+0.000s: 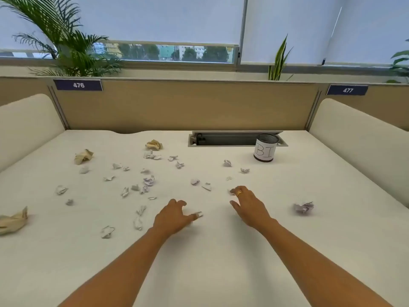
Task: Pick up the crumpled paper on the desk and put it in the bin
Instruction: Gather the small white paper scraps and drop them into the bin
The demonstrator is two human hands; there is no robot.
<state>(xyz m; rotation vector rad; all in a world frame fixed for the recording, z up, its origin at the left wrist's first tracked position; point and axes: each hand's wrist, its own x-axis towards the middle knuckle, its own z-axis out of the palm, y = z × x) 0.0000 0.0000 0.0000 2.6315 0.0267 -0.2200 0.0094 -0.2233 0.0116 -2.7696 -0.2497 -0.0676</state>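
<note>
Several crumpled paper scraps lie scattered over the white desk [221, 262], most on the left half, such as one ball [149, 180] near the middle and a larger grey ball [303, 208] at the right. The bin [265, 147] is a small dark mesh cup with a white label, standing at the back right. My left hand [172, 217] is low over the desk, fingers curled around a small white scrap [198, 214] at its fingertips. My right hand [247, 204], wearing a gold ring, hovers with fingers spread, its fingertips at a tiny scrap [231, 191].
Tan crumpled papers lie at the far left [13, 221], back left [83, 156] and back centre [154, 144]. An open cable hatch [223, 139] sits in the desk beside the bin. Cream side dividers [358, 134] and a back panel enclose the desk.
</note>
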